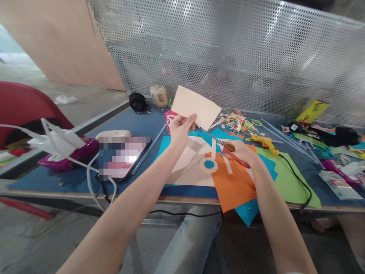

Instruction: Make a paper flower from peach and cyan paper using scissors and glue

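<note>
Left hand: fingers pinching 1 pale card by its lower edge, raised over the desk
Right hand: fingers wrapped round 1 pair of scissors, tips near that edge; whether parted, I cannot tell
My advice: card taut, turn it, short snips
Desk: blue, paper sheets, scraps, 1 glue gun
Room: 1 mesh panel, 1 red chair
</note>
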Demonstrator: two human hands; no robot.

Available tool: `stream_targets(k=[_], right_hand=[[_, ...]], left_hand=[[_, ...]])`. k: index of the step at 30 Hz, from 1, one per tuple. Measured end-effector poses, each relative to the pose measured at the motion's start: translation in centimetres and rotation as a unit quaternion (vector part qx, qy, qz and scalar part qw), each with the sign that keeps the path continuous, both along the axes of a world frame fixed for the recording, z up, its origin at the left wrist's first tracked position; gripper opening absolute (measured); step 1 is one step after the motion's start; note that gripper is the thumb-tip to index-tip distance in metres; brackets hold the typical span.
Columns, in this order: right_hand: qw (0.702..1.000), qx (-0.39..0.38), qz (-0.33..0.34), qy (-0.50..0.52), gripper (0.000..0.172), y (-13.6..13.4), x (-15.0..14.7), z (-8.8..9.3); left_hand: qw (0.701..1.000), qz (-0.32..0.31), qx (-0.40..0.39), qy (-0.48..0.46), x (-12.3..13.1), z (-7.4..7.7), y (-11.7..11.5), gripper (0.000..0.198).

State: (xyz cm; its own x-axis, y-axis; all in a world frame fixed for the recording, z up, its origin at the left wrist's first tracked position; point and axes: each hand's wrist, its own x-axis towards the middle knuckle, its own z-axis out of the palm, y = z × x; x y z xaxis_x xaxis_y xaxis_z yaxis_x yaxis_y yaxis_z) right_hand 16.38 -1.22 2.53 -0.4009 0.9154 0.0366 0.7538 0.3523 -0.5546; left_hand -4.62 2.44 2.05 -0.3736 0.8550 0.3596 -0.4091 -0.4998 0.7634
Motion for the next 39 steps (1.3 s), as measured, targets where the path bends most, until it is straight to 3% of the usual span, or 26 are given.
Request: stream_targets(k=[15,25,39], right_hand=[[0.999,-0.024,0.015,0.033,0.017,-0.24,0.20,0.09],[0.999,-0.034,0.010,0.034,0.020,-0.23,0.14,0.17],[0.999,-0.025,0.011,0.036,0.019,0.21,0.37,-0.46]], left_hand=[[0.999,0.022,-0.021,0.012,-0.34,0.03,-0.06,0.026],[0.996,0.014,0.004,0.093,0.32,-0.10,-0.62,0.021],[0.994,0.029,0.001,0.106,0.43,-0.36,-0.59,0.019]])
